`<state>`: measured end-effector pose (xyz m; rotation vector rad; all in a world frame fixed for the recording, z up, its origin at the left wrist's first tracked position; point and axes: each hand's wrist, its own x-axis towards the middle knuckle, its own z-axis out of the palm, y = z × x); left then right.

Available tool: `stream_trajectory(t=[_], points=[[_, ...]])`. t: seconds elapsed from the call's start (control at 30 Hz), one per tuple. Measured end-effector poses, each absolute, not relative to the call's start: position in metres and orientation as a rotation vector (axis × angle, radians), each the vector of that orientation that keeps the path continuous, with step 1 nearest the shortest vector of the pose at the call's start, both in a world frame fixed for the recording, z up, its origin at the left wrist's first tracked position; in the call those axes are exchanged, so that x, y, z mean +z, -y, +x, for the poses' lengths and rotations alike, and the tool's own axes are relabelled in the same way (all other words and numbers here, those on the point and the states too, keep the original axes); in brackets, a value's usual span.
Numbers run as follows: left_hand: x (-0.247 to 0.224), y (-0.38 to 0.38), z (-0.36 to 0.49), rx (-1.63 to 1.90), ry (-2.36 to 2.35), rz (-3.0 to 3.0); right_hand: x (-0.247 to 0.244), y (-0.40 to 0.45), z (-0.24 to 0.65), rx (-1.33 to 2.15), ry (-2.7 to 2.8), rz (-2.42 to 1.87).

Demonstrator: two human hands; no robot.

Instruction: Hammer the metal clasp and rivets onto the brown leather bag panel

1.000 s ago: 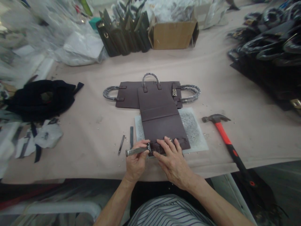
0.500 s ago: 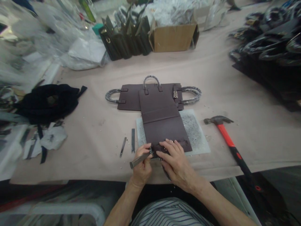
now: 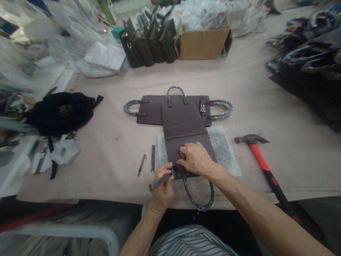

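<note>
A dark brown leather bag panel lies unfolded, its plastic-wrapped lower handle hanging over the table's front edge. My left hand is closed around a steel punch, a thick metal bar slanting toward the panel's lower left corner. What sits at the punch's far end is partly hidden by the fingers. Over the panel's lower part, my right hand is curled with fingertips together; anything inside them is hidden. Beneath the panel is a pale, speckled board. Another brown panel with wrapped handles lies crosswise behind.
A claw hammer with a red and black handle lies right. Two slim metal tools, a flat bar and a thin rod, rest left. Behind stand dark bags and a cardboard box. More wrapped-handle pieces are piled right.
My right hand has gone from lying spread on the panel's lower edge to a curled grip slightly farther up. The lower handle now shows fully. My left hand keeps the punch nearly in place.
</note>
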<state>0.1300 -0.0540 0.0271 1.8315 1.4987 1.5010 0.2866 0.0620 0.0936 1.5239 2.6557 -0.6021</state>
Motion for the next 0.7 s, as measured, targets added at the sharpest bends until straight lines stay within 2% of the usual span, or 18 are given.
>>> stream_trajectory(t=[0.33,0.7], points=[[0.023,0.055,0.130,1.497,-1.501,1.829,0.098,-0.063,0.278,-0.573,-2.669,1.372],[0.023,0.048,0.127,1.489,-1.368,1.876,0.070,-0.053,0.300,-0.981,-2.823,1.680]])
